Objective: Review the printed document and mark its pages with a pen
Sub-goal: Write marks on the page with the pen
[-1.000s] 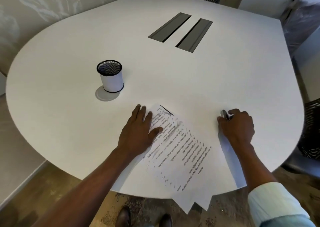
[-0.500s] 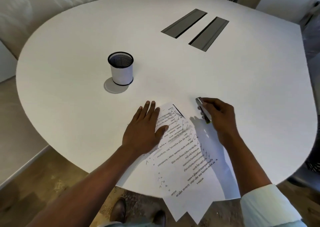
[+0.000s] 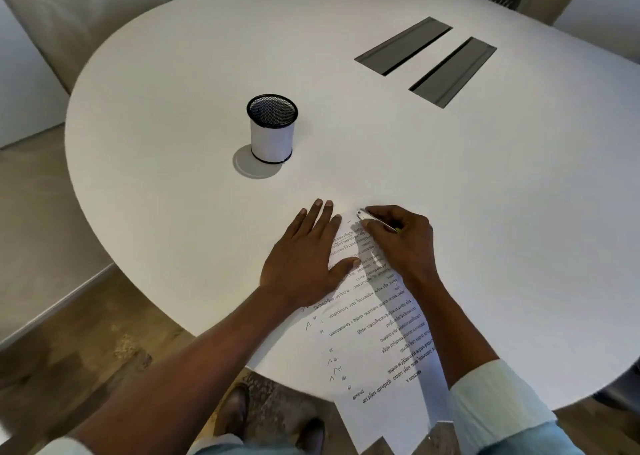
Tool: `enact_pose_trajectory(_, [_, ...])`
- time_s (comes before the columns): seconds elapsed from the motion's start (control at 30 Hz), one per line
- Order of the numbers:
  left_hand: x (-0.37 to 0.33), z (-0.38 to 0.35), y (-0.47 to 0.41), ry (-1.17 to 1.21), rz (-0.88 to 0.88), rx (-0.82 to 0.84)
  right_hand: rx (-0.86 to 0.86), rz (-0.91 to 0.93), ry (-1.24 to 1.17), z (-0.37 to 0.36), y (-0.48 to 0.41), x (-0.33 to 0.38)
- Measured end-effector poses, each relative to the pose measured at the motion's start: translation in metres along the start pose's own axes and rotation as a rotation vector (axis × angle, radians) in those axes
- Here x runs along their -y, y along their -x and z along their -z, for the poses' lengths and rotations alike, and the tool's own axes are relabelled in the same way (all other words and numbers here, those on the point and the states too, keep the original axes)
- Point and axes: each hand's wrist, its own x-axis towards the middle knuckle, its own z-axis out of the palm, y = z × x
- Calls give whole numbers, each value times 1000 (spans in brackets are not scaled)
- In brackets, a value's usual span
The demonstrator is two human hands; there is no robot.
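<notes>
Pressing flat, the left hand point(image 3: 304, 257) pins the document point(image 3: 377, 319) while the right hand point(image 3: 401, 239) grips the pen point(image 3: 367, 216).

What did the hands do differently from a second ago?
The right hand, holding the pen, moved left from the bare table beside the pages onto the far end of the printed document, close to the left hand. The left hand stayed flat on the pages, and the mesh pen cup did not move.
</notes>
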Motion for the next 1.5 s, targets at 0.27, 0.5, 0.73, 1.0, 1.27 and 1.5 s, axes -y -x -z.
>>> enact_pose_trajectory(0.27, [1,-3,-2,38,20,-27,-66,278,144,-14,2,-8])
enact_pose_trajectory(0.5, [1,-3,-1,46,21,-46,-61,321,159,-15,1,-11])
enact_pose_trajectory(0.73, [0,-2,0,21,2,-61,-50,394,264,-14,2,-12])
enact_pose_trajectory(1.0, [1,-3,0,-12,-8,-61,-24,445,309,-14,2,-13])
enact_pose_trajectory(1.27, [1,-3,-1,-30,-5,-39,-10,395,313,-14,1,-13])
enact_pose_trajectory(1.5, [0,-2,0,-25,-1,-41,-47,292,183,-16,-4,-11])
